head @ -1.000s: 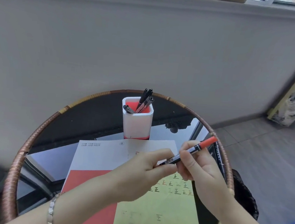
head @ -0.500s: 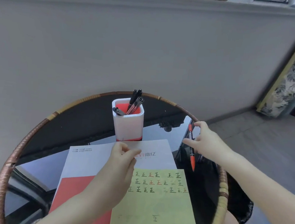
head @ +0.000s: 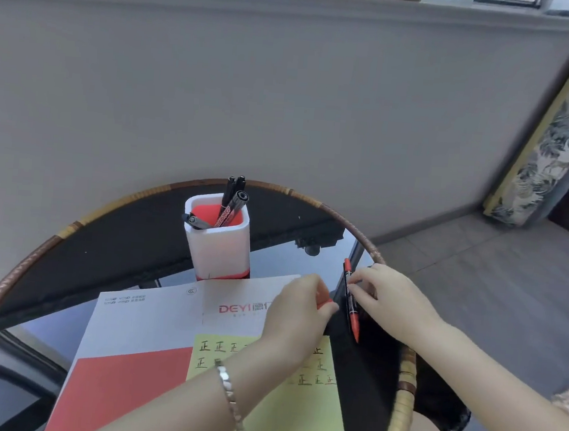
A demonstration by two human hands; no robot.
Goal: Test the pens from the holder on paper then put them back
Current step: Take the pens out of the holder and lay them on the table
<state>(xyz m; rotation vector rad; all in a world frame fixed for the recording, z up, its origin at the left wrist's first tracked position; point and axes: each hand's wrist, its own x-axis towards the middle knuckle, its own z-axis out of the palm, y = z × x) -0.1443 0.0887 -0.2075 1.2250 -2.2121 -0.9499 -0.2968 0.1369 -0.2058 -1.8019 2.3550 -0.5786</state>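
A white pen holder point(head: 216, 247) with a red inside stands at the back of the round table, with several black pens point(head: 232, 198) sticking out of it. A red-tipped marker pen point(head: 353, 319) lies on the dark glass at the right, just off the paper. My right hand point(head: 390, 302) pinches the pen's middle with its fingertips. My left hand point(head: 296, 314) hovers over the yellow test paper point(head: 296, 419), its fingers closed on a small red piece point(head: 324, 303), apparently a cap, close to the pen. The yellow sheet carries rows of written marks.
The yellow sheet lies on a white and red paper pack point(head: 149, 327). The glass table has a woven rattan rim point(head: 369, 248) that passes close to my right hand. A grey wall rises right behind the table, and a patterned panel point(head: 555, 136) leans at the far right.
One second ago both hands held the red pen above the paper. The right hand then carried it to the table's right side. The left hand has moved right toward it.
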